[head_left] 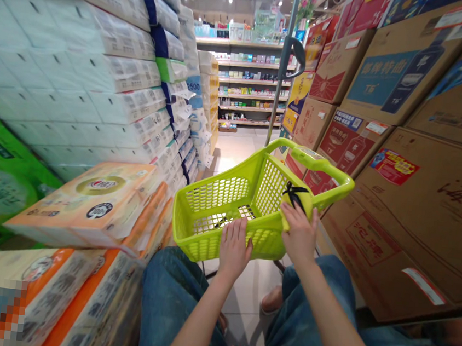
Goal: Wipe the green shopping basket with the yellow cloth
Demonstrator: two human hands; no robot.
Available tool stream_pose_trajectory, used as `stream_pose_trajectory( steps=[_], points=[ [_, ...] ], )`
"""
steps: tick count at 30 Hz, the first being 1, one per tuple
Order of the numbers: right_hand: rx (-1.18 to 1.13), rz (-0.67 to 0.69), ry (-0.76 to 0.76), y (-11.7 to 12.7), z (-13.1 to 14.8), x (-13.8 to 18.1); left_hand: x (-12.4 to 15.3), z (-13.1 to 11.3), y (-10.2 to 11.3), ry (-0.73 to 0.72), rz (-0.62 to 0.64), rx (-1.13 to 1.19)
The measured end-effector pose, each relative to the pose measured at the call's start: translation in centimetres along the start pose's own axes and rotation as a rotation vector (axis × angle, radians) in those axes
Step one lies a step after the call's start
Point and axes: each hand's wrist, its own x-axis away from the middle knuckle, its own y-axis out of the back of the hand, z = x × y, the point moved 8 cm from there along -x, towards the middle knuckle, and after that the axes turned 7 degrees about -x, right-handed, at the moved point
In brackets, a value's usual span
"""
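A lime-green plastic shopping basket [220, 194] stands tilted in front of my knees in a narrow store aisle. My left hand [233, 247] lies on its near rim, fingers curled over the edge. My right hand [299, 232] grips the basket's right near corner, just under the green handle [318, 165] and beside a small black tie. The basket looks empty inside. I am crouched, with my jeans-clad knees below both arms.
Stacked tissue packs [87, 202] in white, green and orange fill the left side. Cardboard boxes [417, 203] pile up on the right. A metal pole [284, 63] rises behind the basket. Store shelves [248, 87] stand at the far end of the tiled aisle.
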Motion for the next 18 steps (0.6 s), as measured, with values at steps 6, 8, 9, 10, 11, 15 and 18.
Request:
stream_pose_trajectory(
  steps=[6, 8, 9, 10, 11, 15, 18],
  points=[
    [-0.224, 0.170, 0.056, -4.8, 7.0, 2.6, 0.2, 0.0, -0.3, -0.025, 0.013, 0.016],
    [-0.228, 0.204, 0.072, -4.9, 7.3, 2.7, 0.2, 0.0, -0.2, -0.035, 0.017, -0.005],
    [-0.217, 0.219, 0.089, -4.7, 7.1, 2.7, 0.2, 0.0, -0.2, -0.039, 0.017, -0.015],
    [-0.199, 0.228, 0.108, -4.2, 6.5, 2.5, 0.2, 0.1, -0.1, -0.043, 0.017, -0.023],
    [-0.174, 0.228, 0.124, -3.6, 5.6, 2.3, 0.2, 0.1, 0.0, -0.046, 0.014, -0.026],
    [-0.018, 0.126, 0.110, 0.6, -0.6, 0.3, 0.1, 0.1, 0.1, -0.042, -0.004, -0.018],
    [0.089, -0.010, 0.037, 3.8, -4.8, -1.3, 0.1, 0.1, 0.0, -0.026, -0.005, -0.024]
  ],
)
